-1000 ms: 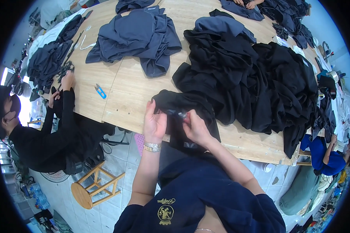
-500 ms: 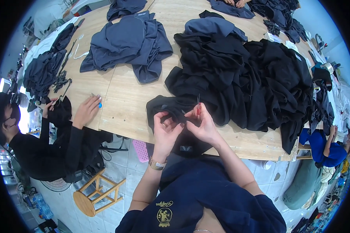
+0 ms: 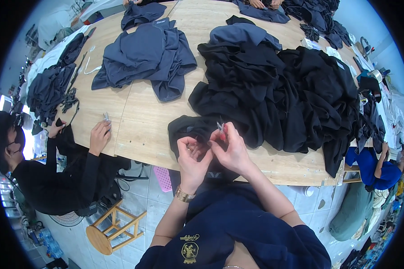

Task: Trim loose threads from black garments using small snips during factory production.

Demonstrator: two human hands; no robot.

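A black garment point(image 3: 180, 127) lies at the table's front edge, part of it hanging over toward my lap with a small pale emblem. My left hand point(image 3: 194, 162) is closed, pinching the garment's cloth between thumb and fingers. Close beside it, my right hand point(image 3: 232, 150) grips small red-handled thread snips point(image 3: 223, 133), their metal blades pointing up and away. The two thumbs nearly meet over the cloth. My fingers hide the exact spot being pinched.
Beyond my hands a large black garment pile point(image 3: 247, 76) spreads rightward. Dark blue-grey garments point(image 3: 143, 54) lie farther left. At the left, a co-worker in black holds small snips point(image 3: 106, 117) on the table point(image 3: 134, 130). A wooden stool point(image 3: 99, 240) stands on the floor below.
My right hand has turned the snips, so their blades now show side-on and lean left. Both hands have drawn slightly closer. The co-worker's outstretched hand has pulled back and closed on their snips.
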